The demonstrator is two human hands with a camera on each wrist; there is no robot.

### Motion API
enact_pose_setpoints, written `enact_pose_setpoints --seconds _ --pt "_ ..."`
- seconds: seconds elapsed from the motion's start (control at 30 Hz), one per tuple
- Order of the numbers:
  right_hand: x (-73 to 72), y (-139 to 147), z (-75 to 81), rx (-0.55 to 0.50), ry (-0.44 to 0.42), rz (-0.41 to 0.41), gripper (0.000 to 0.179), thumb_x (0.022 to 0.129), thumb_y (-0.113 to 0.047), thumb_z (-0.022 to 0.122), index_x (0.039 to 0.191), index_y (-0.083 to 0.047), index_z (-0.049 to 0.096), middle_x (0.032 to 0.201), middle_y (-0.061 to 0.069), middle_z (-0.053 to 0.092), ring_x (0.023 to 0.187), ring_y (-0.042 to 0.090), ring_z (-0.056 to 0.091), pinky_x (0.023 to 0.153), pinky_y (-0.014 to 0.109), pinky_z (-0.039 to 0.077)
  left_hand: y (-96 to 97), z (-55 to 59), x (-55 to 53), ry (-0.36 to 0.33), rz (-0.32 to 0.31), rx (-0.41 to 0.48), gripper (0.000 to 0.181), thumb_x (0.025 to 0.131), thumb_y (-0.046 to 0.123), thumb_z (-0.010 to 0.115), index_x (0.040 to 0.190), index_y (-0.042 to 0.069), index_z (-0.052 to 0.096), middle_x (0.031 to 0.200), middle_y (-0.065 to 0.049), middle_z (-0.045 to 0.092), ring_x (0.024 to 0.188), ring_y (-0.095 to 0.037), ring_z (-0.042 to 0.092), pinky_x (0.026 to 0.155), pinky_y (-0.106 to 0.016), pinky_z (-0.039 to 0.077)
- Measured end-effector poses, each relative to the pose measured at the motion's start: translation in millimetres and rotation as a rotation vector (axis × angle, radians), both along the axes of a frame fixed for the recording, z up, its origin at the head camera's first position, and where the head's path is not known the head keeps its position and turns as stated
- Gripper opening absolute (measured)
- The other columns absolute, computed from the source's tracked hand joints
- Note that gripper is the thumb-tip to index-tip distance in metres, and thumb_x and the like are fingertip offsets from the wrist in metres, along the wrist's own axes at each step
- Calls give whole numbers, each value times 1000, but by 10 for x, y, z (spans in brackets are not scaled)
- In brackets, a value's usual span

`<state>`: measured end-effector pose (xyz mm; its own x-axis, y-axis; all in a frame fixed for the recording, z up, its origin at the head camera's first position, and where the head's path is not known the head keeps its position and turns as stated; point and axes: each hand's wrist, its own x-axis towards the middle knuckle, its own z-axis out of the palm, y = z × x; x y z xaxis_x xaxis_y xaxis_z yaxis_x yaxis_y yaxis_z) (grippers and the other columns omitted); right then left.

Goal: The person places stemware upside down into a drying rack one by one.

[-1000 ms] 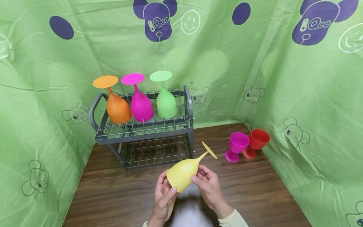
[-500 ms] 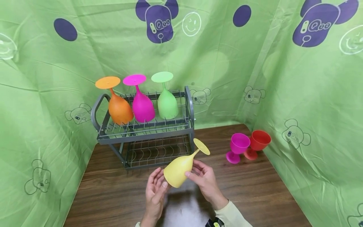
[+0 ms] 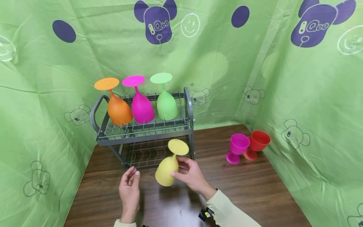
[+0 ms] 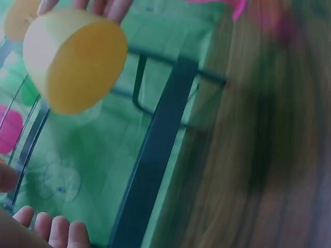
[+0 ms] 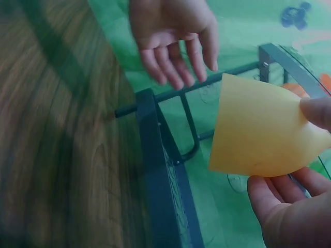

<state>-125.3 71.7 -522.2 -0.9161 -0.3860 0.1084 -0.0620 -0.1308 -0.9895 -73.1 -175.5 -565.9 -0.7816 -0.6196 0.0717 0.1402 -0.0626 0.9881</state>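
Observation:
My right hand (image 3: 193,176) grips a yellow wine goblet (image 3: 166,171) by its bowl near the stem, thumb on the near side. The goblet is upside down and tilted, foot up, in front of the rack's lower tier. In the right wrist view, thumb and fingers hold the yellow bowl (image 5: 264,129) from both sides. My left hand (image 3: 129,192) is apart from it, to its left, fingers loosely bent around nothing. The left wrist view shows the bowl's open mouth (image 4: 88,67).
On the top tier of a grey two-tier dish rack (image 3: 144,136) stand upside-down orange (image 3: 119,110), magenta (image 3: 142,108) and green (image 3: 167,105) goblets. Upright magenta (image 3: 239,144) and red (image 3: 259,141) goblets stand at the right on the wooden table (image 3: 244,189). Green cloth (image 3: 221,72) walls surround it.
My left hand has let go of the yellow goblet and moved left. My right hand has carried the goblet left and turned it more upright, foot up.

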Motion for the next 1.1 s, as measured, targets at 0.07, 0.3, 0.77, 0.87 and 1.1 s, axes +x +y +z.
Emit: enact_pose_setpoints --seconds 0.07,0.3,0.77,0.87,1.1 --pt "-49 -117 38 43 25 18 64 87 -6 84 144 2 57 143 23 62 131 38 63 108 33 58 -139 15 -48 18 36 -31 39 100 3 69 137 -8 60 114 11 69 104 -1 66 89 -7 55" --pt "-231 -501 76 173 131 40 58 81 -3 89 133 -2 65 136 13 65 125 32 66 105 33 59 -476 181 -205 11 120 -66 38 101 8 70 137 -4 63 119 0 68 103 -5 64 84 -5 54" --pt "-490 -918 44 382 288 45 56 81 -13 92 131 -10 69 130 1 69 117 11 68 103 27 59 -973 152 -587 20 203 -168 40 101 9 70 140 2 63 117 7 65 105 -5 63 89 -9 49" --pt "-559 -974 25 408 330 42 56 82 -16 91 133 -12 69 129 -1 69 116 12 68 102 28 60 -1037 128 -665 11 177 -164 41 101 13 71 141 5 64 117 9 65 107 -4 62 91 -8 50" --pt "-678 -1074 -61 480 425 32 58 84 -24 91 137 -16 68 131 -5 68 115 6 65 100 29 61 -1069 92 -800 5 170 -159 36 101 18 73 134 5 69 109 13 66 104 -5 61 92 -12 48"
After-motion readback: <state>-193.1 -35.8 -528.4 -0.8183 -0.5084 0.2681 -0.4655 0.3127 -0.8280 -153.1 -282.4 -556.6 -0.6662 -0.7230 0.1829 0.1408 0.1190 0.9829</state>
